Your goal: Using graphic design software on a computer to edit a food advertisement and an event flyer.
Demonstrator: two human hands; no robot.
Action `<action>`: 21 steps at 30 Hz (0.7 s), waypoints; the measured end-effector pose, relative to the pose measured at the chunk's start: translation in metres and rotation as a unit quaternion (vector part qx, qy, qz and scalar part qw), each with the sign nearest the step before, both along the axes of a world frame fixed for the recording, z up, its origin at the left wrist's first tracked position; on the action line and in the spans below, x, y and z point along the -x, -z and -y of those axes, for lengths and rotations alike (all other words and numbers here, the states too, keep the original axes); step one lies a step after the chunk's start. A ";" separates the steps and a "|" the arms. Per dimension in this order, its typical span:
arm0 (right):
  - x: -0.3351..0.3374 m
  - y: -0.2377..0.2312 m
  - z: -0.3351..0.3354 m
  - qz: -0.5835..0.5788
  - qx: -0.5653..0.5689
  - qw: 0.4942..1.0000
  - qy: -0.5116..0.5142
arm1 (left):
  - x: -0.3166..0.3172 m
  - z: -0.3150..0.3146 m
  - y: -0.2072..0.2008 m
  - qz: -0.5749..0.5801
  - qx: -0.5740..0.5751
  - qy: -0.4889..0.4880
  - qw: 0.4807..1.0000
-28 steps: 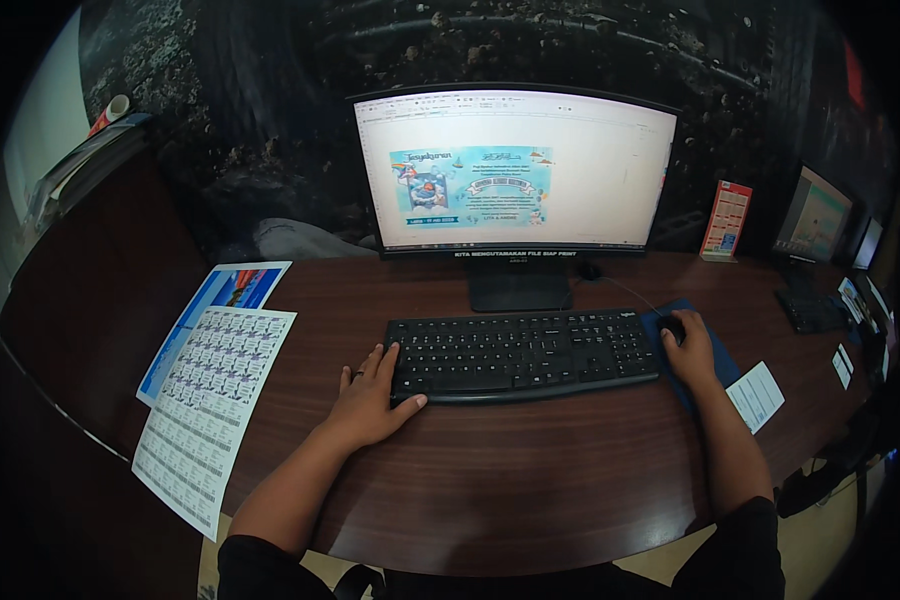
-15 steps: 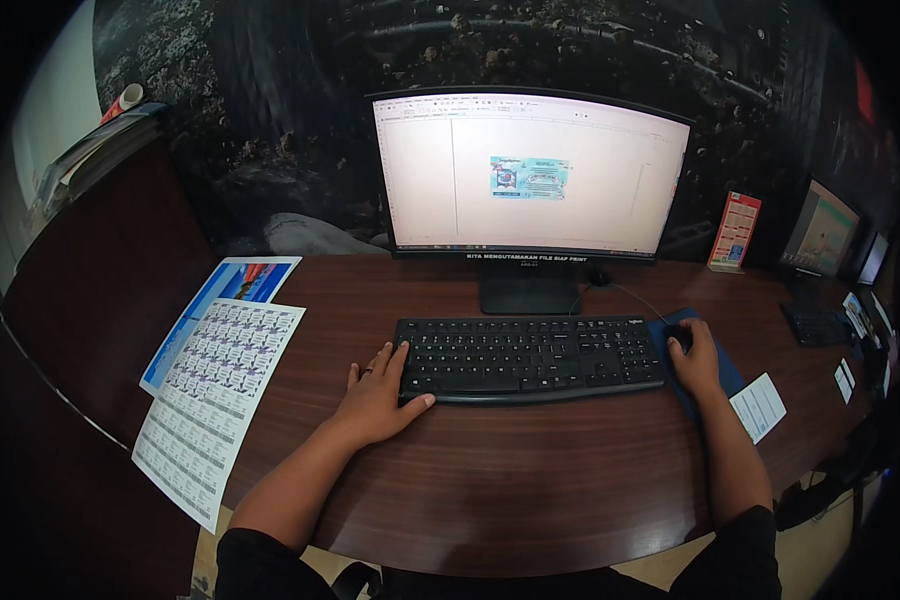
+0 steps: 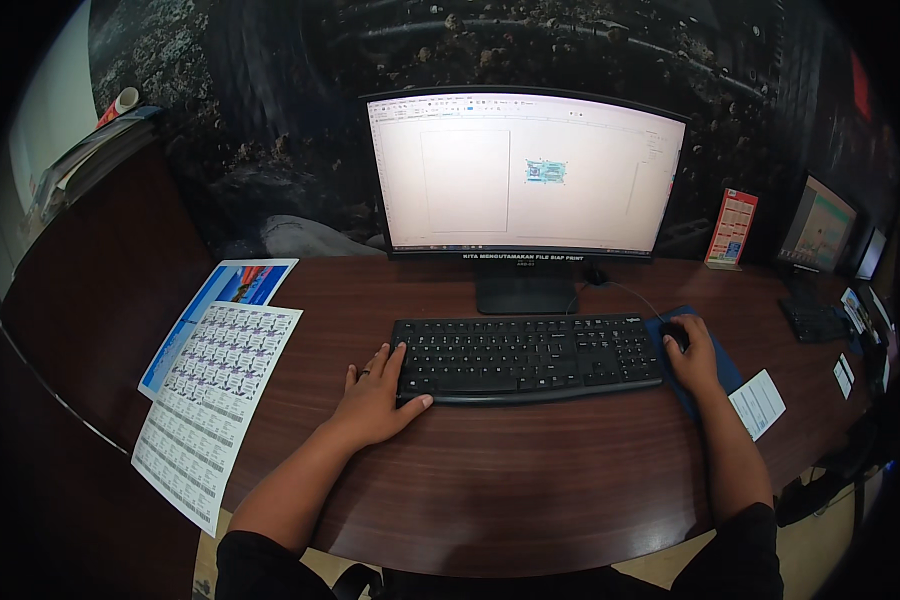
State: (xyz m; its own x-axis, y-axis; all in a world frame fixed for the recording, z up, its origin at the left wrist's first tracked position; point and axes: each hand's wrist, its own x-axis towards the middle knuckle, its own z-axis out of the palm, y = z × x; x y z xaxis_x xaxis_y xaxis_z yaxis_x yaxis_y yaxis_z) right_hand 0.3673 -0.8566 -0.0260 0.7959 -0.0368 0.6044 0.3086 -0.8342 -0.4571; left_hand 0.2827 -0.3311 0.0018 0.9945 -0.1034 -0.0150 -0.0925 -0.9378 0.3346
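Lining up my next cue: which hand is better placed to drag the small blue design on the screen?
Probably the right hand: it rests on the mouse, over the blue mouse pad. The left hand lies at the left end of the keyboard, which separates it from the mouse.

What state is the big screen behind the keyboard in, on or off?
On: the big screen glows, showing a small blue picture right of a page outline.

On-screen design (image 3: 546,172) shrunk further; whole page outline (image 3: 466,181) now visible.
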 end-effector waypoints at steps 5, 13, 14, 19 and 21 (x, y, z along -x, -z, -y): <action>-0.003 0.004 0.004 0.003 0.014 1.000 -0.012 | -0.001 0.000 0.001 0.001 0.003 0.001 1.000; -0.004 0.008 0.012 -0.015 0.024 1.000 0.009 | -0.004 0.002 0.007 0.011 0.025 -0.049 0.998; -0.003 0.008 0.012 -0.003 0.030 1.000 0.003 | -0.004 0.003 0.007 0.011 0.033 -0.042 0.999; -0.001 0.002 0.002 -0.014 0.011 1.000 -0.011 | -0.003 -0.002 0.012 0.014 0.046 -0.028 0.998; -0.001 0.001 0.001 -0.022 0.000 1.000 -0.015 | -0.005 -0.005 0.014 0.019 0.048 -0.020 0.998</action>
State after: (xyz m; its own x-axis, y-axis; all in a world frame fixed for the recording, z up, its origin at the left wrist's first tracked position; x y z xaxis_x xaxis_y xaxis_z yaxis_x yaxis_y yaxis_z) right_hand 0.3682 -0.8576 -0.0274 0.8225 -0.0116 0.5686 0.3132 -0.8252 -0.4701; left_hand 0.2872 -0.3263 -0.0118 0.9975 -0.0628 0.0309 -0.0699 -0.9050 0.4195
